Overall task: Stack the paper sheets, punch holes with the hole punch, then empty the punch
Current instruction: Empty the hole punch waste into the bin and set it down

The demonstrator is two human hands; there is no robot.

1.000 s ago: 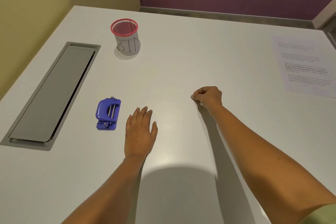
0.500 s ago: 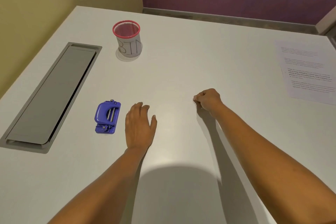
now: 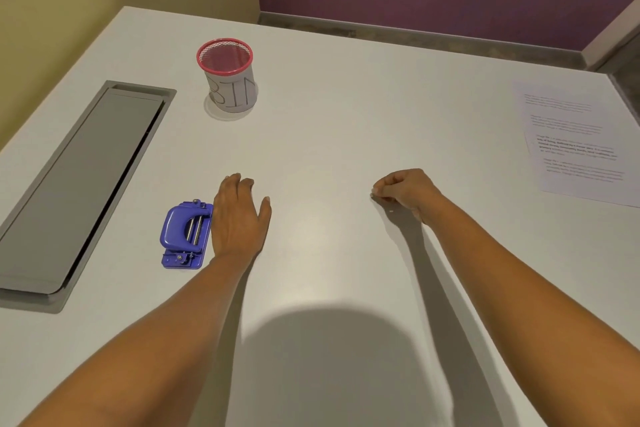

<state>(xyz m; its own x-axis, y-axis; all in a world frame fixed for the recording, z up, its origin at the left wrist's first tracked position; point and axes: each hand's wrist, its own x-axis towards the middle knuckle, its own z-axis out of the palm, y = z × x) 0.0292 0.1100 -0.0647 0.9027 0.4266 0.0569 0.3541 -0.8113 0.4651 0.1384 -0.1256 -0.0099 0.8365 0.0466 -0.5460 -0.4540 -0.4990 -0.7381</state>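
A blue hole punch (image 3: 185,236) lies flat on the white table (image 3: 346,121), left of centre. My left hand (image 3: 239,218) rests palm down on the table with relaxed fingers, its edge right against the punch's right side. My right hand (image 3: 405,189) sits on the table at centre right, fingers curled into a loose fist with fingertips pressed together; nothing shows in it. A tiny white speck (image 3: 391,211) lies just below it. Printed paper sheets (image 3: 575,146) lie flat at the far right edge, apart from both hands.
A mesh cup with a red rim and a paper label reading BIN (image 3: 229,78) stands at the back left. A long grey cable hatch (image 3: 79,184) is set into the table along the left side. A purple wall with a socket stands behind.
My left hand has slid left, from a gap beside the punch to right against it. My right hand has stayed in a fist in about the same place.
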